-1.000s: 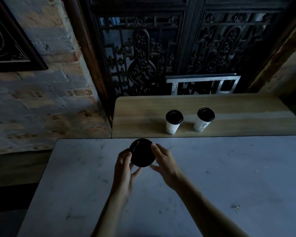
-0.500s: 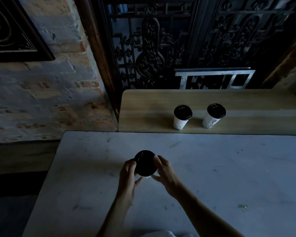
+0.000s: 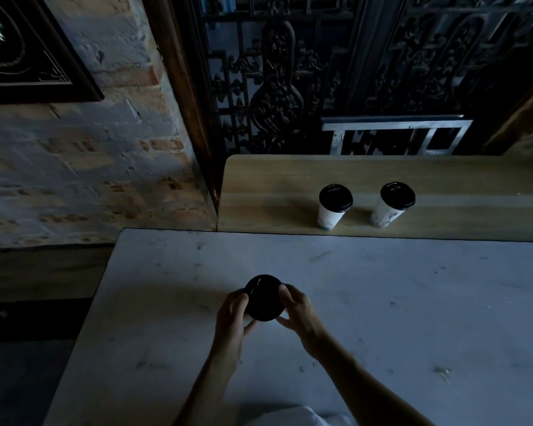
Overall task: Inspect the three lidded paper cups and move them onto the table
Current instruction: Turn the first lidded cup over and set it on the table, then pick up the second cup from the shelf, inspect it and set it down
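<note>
A paper cup with a black lid (image 3: 264, 298) is seen from straight above over the grey marble table (image 3: 397, 302); only its lid shows. My left hand (image 3: 232, 315) grips its left side and my right hand (image 3: 296, 312) grips its right side. Whether the cup's base touches the table is hidden. Two more white cups with black lids stand upright on the wooden bench behind the table: one (image 3: 334, 206) on the left, the other (image 3: 393, 204) just to its right.
The wooden bench (image 3: 274, 179) runs along the table's far edge, lower than it. Behind stand a dark carved screen (image 3: 277, 87) and a metal frame (image 3: 396, 133). A brick wall (image 3: 90, 167) is at the left.
Both hands have drawn the cup nearer to me and lower over the table. My view has tilted down, so the bench cups sit lower in the frame.
</note>
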Demonstrator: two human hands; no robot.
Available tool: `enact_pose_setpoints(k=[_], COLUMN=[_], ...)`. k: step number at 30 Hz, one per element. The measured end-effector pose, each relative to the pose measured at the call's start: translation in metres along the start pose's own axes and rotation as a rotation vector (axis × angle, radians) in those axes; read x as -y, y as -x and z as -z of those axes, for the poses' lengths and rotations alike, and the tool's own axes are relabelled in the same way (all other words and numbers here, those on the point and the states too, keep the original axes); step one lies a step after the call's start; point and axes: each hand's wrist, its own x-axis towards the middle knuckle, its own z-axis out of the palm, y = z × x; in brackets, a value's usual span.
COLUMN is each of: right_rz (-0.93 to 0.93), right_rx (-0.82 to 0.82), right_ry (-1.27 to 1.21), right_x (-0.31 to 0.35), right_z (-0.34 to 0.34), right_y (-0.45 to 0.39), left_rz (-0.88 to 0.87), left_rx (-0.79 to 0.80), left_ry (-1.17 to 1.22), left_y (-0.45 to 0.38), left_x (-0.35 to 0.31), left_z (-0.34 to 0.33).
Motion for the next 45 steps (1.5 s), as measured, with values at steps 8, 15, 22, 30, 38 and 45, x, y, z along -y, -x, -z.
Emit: enact_pose_setpoints(k=[8,15,22,30,38,45], right_rz=[0.023,0.147,0.230,0.238,0.289,0.292], right_rx=[-0.014,-0.056,-0.256,-0.410,-0.402,-0.364], right_ry=[0.046,0.129,0.437,0.837,0.944,0.944], right_x=[-0.003,0.005,0.013,0.038,0.069,0.077], right_z=[0.000,0.011,0.059,0.131,0.174,0.197], right_y=[0.003,0.003,-0.013,-0.047,-0.100,-0.148], left_rz=[-0.019,-0.062,-0.407,-0.701,-0.744,-0.786], left_rx=[-0.009,-0.090,-0.081,-0.021,0.084,0.133], left_ry=[0.033,-0.078,-0.559,-1.176,-1.273,-1.290], left_y=[0.002,-0.009,-0.024,-0.069,-0.112,-0.152], left_x=[0.004,-0.005,-0.036,-0.069,-0.085,-0.088], left_z=[0.002,0.010,-0.010,-0.069,-0.150,-0.212])
